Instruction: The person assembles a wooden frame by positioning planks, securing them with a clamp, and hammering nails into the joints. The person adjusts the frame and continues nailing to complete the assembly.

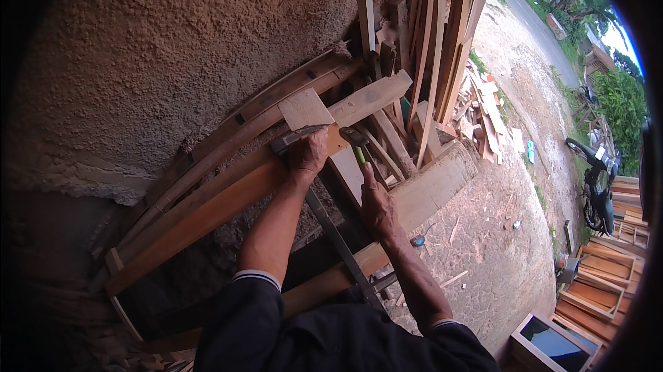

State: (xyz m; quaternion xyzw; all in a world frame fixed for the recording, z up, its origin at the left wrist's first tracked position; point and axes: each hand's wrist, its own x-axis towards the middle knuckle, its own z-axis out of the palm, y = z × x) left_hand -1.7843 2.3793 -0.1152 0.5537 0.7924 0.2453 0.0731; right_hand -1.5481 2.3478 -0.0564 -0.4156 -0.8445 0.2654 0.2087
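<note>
Green-handled, dark-headed hammer point(356, 138) is near the far right end of an orange-brown wooden beam point(235, 203), its handle wrapped by the fingers of the right hand point(378, 207); left of it, fingers of the left hand point(308, 154) grip a dark bar-shaped piece point(282, 145).

Hammer head point(354, 136): metal, dull, worn. Hammer handle point(360, 156): smooth; plastic or painted, cannot be told. Frame rail point(228, 211): bare wood, smooth, matt. Thick beam point(431, 189): wood, dusty, rough-faced. Crossing bar point(336, 236): matt, apparently metal. Wall point(173, 54): coarse, pitted, matt. Ground point(483, 248): rough, cracked. Shirt point(331, 337): matt cloth. Framed pane point(552, 344): glossy, apparently glass.
</note>
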